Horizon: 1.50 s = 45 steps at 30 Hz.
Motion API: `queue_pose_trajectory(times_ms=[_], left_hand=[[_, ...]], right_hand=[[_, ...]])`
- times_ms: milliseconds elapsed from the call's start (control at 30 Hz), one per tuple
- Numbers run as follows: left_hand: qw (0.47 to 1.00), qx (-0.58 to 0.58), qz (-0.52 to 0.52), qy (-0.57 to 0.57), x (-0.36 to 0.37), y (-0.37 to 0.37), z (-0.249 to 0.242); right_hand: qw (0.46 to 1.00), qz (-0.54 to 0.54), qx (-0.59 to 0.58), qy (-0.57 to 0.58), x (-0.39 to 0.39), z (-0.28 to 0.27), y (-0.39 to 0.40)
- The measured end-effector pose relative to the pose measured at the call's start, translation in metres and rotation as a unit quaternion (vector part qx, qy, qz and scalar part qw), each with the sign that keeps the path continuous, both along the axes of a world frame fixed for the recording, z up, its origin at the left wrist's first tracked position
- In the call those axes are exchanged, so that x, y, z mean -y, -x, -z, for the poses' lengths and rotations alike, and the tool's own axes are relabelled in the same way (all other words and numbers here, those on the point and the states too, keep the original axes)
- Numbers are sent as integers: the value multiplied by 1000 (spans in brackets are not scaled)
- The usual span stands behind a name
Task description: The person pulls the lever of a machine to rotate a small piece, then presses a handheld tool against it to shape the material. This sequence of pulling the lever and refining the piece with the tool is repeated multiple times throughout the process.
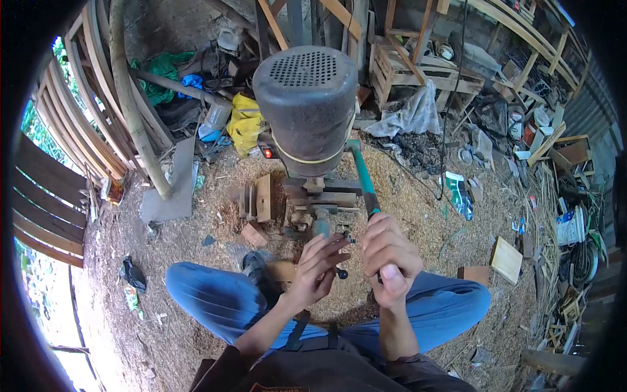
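My right hand [390,260] is wrapped around the black-gripped lower end of a green lever [361,168], which slants up toward the machine. Straight ahead stands that machine, which looks like a drill press seen from above, with a dark vented motor housing [305,111] hiding much of what lies beneath. My left hand [316,269] reaches in below the housing, fingers stretched out close to a blurred greenish part [321,227]. By its fingertips is a small dark fitting [348,236], and a black ball knob [342,274] shows just beside the hand.
Wood blocks [263,198] stand left of the machine's base, with a reddish block [254,234] nearer. A red switch light [266,153] glows. Sawdust [418,215] covers the floor. A pale board [506,260] lies right, a wooden pole [134,104] leans left, and a cable [450,124] hangs behind.
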<state>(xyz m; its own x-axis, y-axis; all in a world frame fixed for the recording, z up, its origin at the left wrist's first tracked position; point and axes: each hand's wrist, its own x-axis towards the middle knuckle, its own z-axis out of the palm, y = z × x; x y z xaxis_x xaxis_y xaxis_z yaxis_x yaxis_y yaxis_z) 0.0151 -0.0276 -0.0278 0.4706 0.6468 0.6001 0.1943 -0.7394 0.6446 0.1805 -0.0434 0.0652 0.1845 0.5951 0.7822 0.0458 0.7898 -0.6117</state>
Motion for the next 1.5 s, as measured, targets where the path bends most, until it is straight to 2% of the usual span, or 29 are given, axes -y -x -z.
queue_pose_trajectory(times_ms=[67,367,533,667,733,933,1167,1500], left_hand=[[1000,-10,27,-7,2,1,2],[999,5,36,-24,-4,-7,-7],[994,83,57,-41,-9,-26,-17],[993,97,58,-34,-10,-31,-18],[993,64,18,-99,-12,-30,-26],[984,152,92,-14,-13,-40,-28],[976,155,153,25,-20,-46,-37],[982,139,130,19,-13,-47,-34]], right_hand=[[999,30,0,-13,3,6,4],[999,34,-17,-1,10,15,4],[999,43,-21,2,12,20,6],[999,45,-24,-5,13,21,7],[999,43,-24,-3,14,20,7],[999,45,-28,0,17,24,9],[998,58,-31,12,22,29,10],[999,46,2,23,30,39,6]])
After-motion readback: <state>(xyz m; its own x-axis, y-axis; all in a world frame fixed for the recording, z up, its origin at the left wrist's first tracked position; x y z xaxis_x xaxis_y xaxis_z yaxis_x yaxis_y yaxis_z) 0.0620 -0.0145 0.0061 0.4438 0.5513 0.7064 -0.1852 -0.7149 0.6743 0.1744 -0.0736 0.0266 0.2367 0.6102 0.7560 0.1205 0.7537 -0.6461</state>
